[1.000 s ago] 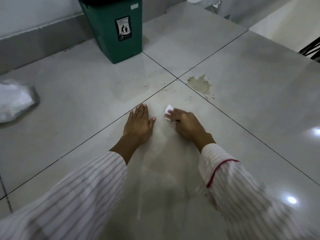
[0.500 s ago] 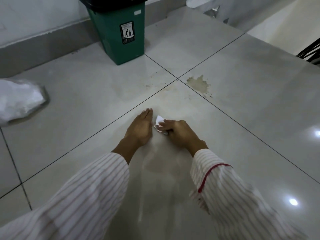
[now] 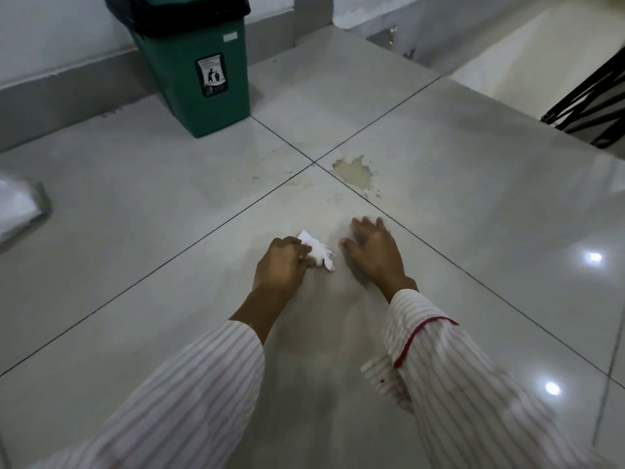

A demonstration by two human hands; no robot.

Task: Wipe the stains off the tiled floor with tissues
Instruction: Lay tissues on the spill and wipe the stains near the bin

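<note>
Green bin (image 3: pixel 203 79) (black-lidded) beyond stain (image 3: pixel 353 172)

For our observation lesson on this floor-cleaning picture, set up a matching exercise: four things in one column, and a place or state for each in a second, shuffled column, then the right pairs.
Things:
1. tissue
2. right hand
3. stain
4. bin

Places or states:
A. stands by the wall, beyond the tile joints
B. pinched in the left hand
C. beige patch just past the grout crossing, unwiped
D. spread flat on the tile, holding nothing

Pairs: 1-B, 2-D, 3-C, 4-A
</note>
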